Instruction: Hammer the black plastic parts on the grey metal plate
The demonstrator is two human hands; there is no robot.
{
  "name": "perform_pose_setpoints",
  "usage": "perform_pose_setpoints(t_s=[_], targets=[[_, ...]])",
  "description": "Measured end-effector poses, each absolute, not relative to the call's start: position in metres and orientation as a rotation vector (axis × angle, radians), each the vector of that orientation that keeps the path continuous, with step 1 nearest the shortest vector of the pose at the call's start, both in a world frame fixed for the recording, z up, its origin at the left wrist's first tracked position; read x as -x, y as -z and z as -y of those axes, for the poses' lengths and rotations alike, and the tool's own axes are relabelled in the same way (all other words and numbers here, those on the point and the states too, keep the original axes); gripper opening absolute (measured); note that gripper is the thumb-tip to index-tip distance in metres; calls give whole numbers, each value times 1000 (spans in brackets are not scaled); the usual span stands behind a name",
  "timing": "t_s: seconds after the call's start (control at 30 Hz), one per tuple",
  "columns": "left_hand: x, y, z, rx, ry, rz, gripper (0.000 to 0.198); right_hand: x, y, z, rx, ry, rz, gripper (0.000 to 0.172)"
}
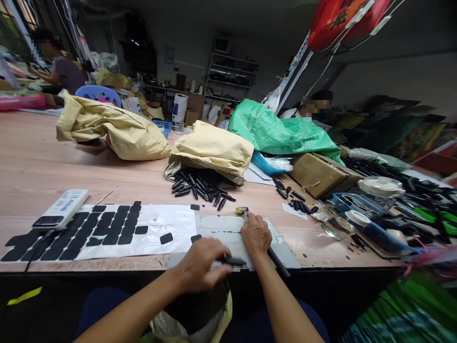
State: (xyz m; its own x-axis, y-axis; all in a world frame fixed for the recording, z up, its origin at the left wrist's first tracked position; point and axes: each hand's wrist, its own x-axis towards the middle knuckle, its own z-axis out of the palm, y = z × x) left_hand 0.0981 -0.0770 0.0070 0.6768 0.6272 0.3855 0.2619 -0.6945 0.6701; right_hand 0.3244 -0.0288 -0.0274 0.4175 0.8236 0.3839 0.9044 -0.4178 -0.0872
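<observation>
Tube juts from left grip, near tool in right grip.

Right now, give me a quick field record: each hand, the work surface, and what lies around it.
left hand: pinches a small black piece at the table's near edge
right hand: closed on a long tool, resting on the grey mat
sheet: white, left of the mat, rows of black pads stuck on it
remote: at the sheet's left end
pile: black pieces at the mouth of a yellow bag
right side: box, jars
</observation>
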Motion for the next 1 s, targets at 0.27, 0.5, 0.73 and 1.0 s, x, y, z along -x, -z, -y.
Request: perform_pose_setpoints(t_s=[0.27,0.5,0.73,1.0], targets=[[-67,74,161,-2181,0,-1244,34,-324,28,30,2399,411,1505,31],[-84,6,135,-2036,233,-1096,43,-324,28,31,2418,399,1497,31],[-167,-38,17,-2183,-458,-1388,37,-322,25,31,2402,370,1485,31],[-201,-10,-54,-2262,-401,-1670,23,-324,26,28,2378,344,1462,32]])
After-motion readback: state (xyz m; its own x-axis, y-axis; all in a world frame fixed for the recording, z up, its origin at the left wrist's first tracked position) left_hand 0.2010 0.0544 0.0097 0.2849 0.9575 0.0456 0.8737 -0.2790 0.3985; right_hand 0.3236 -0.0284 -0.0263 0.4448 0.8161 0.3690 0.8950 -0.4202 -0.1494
